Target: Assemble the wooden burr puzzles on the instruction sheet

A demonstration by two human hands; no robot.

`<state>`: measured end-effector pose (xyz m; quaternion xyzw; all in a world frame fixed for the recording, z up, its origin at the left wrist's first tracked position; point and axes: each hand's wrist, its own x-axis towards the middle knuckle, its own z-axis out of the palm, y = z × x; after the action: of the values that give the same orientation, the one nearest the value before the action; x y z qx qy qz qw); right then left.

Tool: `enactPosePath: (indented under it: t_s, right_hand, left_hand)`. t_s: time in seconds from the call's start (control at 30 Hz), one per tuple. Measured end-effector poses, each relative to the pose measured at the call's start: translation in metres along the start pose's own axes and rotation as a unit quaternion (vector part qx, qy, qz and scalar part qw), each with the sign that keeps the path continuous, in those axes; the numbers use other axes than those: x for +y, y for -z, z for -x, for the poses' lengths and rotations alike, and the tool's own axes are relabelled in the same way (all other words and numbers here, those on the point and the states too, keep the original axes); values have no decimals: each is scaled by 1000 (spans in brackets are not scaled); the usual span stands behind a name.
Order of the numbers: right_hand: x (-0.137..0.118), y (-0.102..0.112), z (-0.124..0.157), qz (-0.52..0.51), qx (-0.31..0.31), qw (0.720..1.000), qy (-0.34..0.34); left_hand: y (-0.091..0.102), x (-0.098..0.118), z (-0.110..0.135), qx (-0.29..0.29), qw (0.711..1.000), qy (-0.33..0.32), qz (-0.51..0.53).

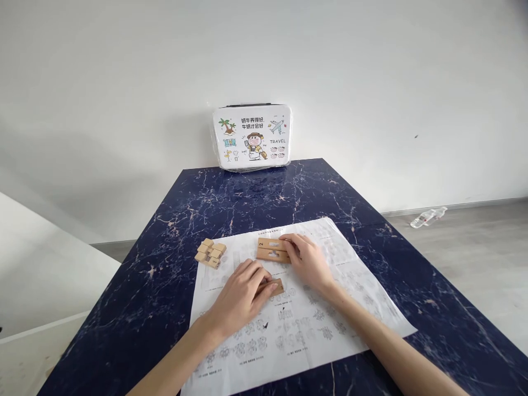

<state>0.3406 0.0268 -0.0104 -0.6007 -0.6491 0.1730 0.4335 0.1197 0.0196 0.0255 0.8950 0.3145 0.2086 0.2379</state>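
A large printed sheet (350,275) lies on the table beneath both hands. My left hand (241,294) is closed around a small wooden bar (279,287), whose right end sticks out past the thumb; the rest is hidden by my fingers. Farther back, two flat notched wooden bars (266,254) lie side by side on the sheet, the far one marked "2". My right hand (310,261) grips the right end of these bars, thumb and fingers close together, covering that end. To the left, a wooden cube puzzle (210,253) of several joined blocks sits at the sheet's edge.
The dark blue marbled table (247,203) narrows toward a white wall. A white printed case (252,137) in clear wrap stands against that wall at the far edge. A clear plastic item (428,217) lies on the floor to the right.
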Motion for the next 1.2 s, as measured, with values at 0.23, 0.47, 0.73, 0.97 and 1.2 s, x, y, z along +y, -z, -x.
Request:
enactPosePath:
  t_s: [0.23,0.47,0.73,0.97,1.2]
  right_hand:
    - [4,-3,2,24,-11,999,19]
    - [-1,-1,4,35,-45,998,38]
    - [-15,-2,5,-19,-100,991,85]
    - [-18,-2,3,-76,-60,995,32]
    - [-17,-3,4,-69,-58,995,30]
  left_hand:
    - [-1,-3,0,30,999,4,-31]
    - [-4,-6,2,76,995,-5,-60]
    - [-1,-1,0,16,998,-27,-55]
    - [2,0,-1,-56,990,-91,-95]
    - [4,4,3,-64,988,-88,-112]
